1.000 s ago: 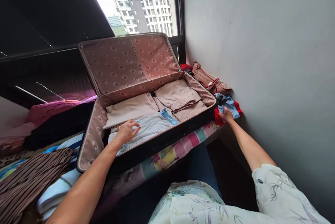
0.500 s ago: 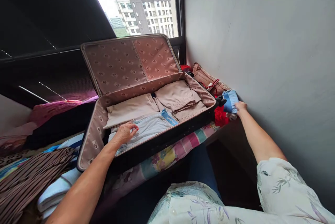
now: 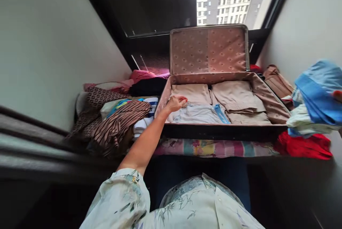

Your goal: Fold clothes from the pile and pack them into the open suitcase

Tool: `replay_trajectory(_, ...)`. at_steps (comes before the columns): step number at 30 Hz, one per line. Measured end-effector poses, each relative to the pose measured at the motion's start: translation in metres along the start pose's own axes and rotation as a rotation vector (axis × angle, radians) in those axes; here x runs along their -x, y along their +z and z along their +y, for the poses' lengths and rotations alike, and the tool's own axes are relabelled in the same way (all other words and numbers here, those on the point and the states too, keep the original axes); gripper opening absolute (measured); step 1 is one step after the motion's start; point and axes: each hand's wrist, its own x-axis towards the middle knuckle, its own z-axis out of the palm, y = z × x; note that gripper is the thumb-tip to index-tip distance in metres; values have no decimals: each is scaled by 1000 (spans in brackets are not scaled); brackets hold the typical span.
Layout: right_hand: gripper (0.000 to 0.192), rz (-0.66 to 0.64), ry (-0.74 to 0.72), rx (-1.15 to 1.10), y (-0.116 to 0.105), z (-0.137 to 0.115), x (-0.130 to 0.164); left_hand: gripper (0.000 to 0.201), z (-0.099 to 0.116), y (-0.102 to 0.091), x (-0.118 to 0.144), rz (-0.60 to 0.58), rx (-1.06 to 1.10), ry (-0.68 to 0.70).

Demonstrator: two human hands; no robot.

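Note:
An open suitcase (image 3: 221, 131) lies on a bed, its patterned lid (image 3: 208, 49) leaning against the window. Inside are folded beige clothes (image 3: 235, 97) and a pale grey shirt (image 3: 196, 114). My left hand (image 3: 175, 103) rests on the clothes at the case's left side, fingers bent, gripping nothing. Only a sliver of my right hand (image 3: 337, 95) shows at the right edge. It holds a bundle of blue and pale clothes (image 3: 316, 95) up in the air, right of the case and above a red cloth (image 3: 304, 146).
A heap of clothes lies left of the case, with a striped brown garment (image 3: 117, 125), a patterned bag (image 3: 100, 97) and pink bedding (image 3: 141, 75). A tan handbag (image 3: 278, 82) stands by the right wall. The striped bedsheet (image 3: 213, 148) shows under the case.
My right hand has lifted the blue bundle off the pile beside the case and brought it up toward me. The view has swung left. My left hand slid slightly toward the case's back left.

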Motion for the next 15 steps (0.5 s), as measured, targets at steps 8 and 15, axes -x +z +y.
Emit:
replay_trajectory(8,66,-273,-84,-95,239,-72,-74,23,-33,-60,36,160,2,-58)
replay_trajectory(15,72,-1054,-461,624,426,-36,-16,16,-60,-87,107,183,-86,-55)
